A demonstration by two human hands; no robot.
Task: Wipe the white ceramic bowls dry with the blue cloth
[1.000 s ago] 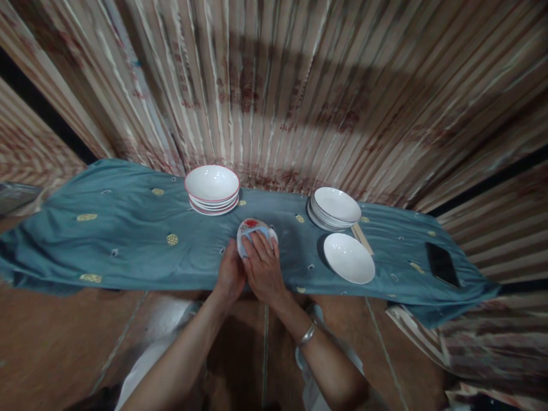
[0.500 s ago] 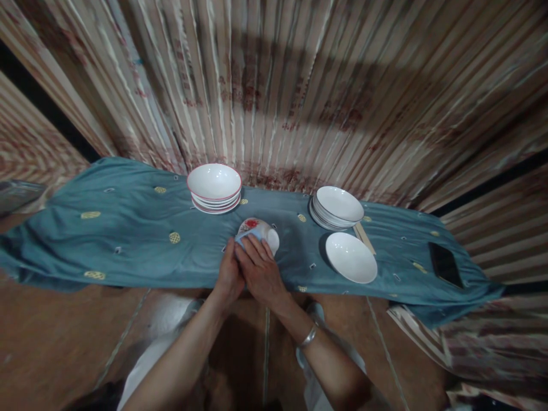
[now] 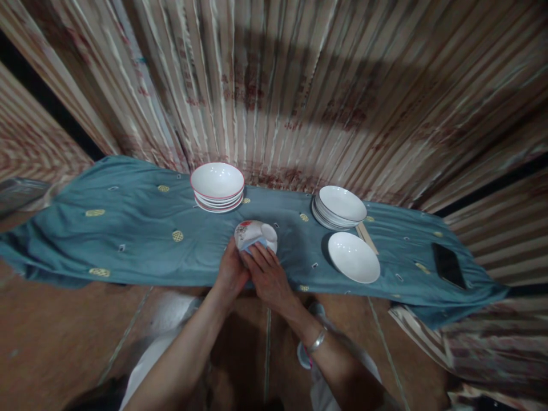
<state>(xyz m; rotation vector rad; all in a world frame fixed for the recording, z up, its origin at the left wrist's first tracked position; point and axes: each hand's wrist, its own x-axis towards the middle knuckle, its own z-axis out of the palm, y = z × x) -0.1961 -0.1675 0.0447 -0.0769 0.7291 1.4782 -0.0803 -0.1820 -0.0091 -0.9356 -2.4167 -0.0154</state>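
A person is standing at a table draped in a teal cloth (image 3: 128,240) and is wiping a small bowl (image 3: 256,233) held bottom-up over the cloth's near edge, roughly midway between two stacks. The left hand (image 3: 231,273) is closing around the bowl's near side and steadying it; the right hand (image 3: 268,274) is pressing a pale blue rag (image 3: 257,246) against the bowl's wall, fingers curled over the rag (a bangle is showing on that wrist). A red-rimmed stack of bowls (image 3: 217,187) is sitting behind and to the left, a plain white stack of plates (image 3: 338,206) behind and to the right, and a single white plate (image 3: 353,257) is lying apart, in front of that stack. A dark phone (image 3: 447,265) is lying near the cloth's right end. Judging by this layout, the work appears to be partway through: one bowl is in hand, though which stack is finished cannot be told.
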